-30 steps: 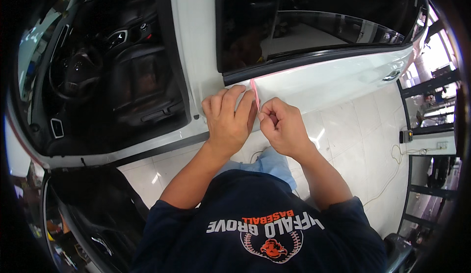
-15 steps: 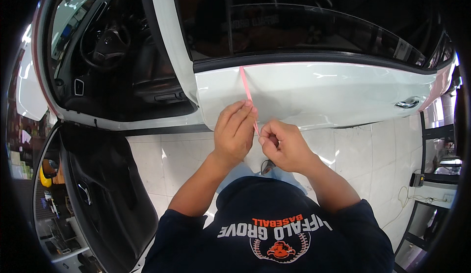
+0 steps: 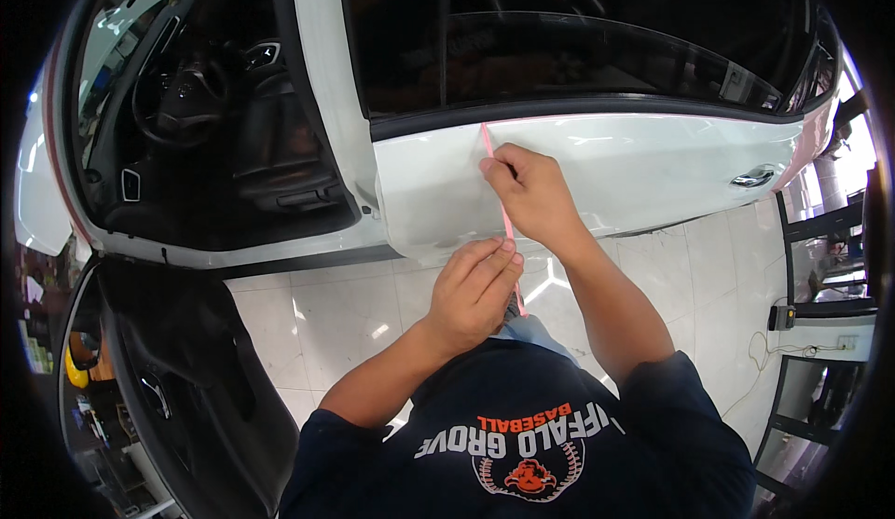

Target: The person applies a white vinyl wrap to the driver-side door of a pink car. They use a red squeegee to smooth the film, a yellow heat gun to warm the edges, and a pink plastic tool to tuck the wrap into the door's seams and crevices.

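A narrow pink strip of tape (image 3: 508, 226) runs from the window's lower edge on the white rear car door (image 3: 653, 160) down toward my body. My right hand (image 3: 533, 191) pinches it in front of the door, a little below the window trim. Closer to me, my left hand (image 3: 475, 291) has its fingers closed on the lower part of the strip. The loose end hangs below that hand. Along the bottom of the dark rear window (image 3: 597, 53) a thin pink line continues to the right.
The open front door (image 3: 186, 361) with black trim stands at the left, beside the dark front cabin with its steering wheel (image 3: 182, 100). A chrome door handle (image 3: 753, 176) sticks out at the right. Pale tiled floor (image 3: 671, 277) lies below; a cable (image 3: 764, 356) runs near the right wall.
My right hand has moved up along the strip, close to the window trim. My left hand has come lower and slightly right, still on the strip. The strip's attached point has shifted right.
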Demonstrator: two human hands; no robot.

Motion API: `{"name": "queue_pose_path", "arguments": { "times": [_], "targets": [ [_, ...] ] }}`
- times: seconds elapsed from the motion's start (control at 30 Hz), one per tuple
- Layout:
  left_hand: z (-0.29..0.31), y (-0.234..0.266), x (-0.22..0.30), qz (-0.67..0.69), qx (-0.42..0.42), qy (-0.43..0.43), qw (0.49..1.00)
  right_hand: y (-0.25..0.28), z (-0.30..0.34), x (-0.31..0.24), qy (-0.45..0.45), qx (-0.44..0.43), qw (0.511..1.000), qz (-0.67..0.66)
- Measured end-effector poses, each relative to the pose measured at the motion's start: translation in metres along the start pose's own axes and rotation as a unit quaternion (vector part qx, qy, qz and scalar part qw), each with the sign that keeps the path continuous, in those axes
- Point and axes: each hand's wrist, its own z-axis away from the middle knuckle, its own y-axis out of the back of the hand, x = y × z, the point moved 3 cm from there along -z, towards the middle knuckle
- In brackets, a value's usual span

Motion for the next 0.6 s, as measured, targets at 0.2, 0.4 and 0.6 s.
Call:
{"name": "queue_pose_path", "arguments": {
  "times": [0.2,0.4,0.6],
  "targets": [
    [0.020,-0.015,0.021,0.091,-0.075,-0.014,0.993,0.000,0.053,0.020,0.061,-0.020,0.998,0.012],
    [0.045,-0.009,0.007,0.063,-0.116,0.099,0.986,0.030,0.080,0.053,-0.033,0.072,0.994,-0.080],
    [0.035,0.001,-0.003,0.454,-0.022,0.432,0.779,0.014,0.091,0.055,0.000,-0.004,0.992,-0.124]
  ]
}}
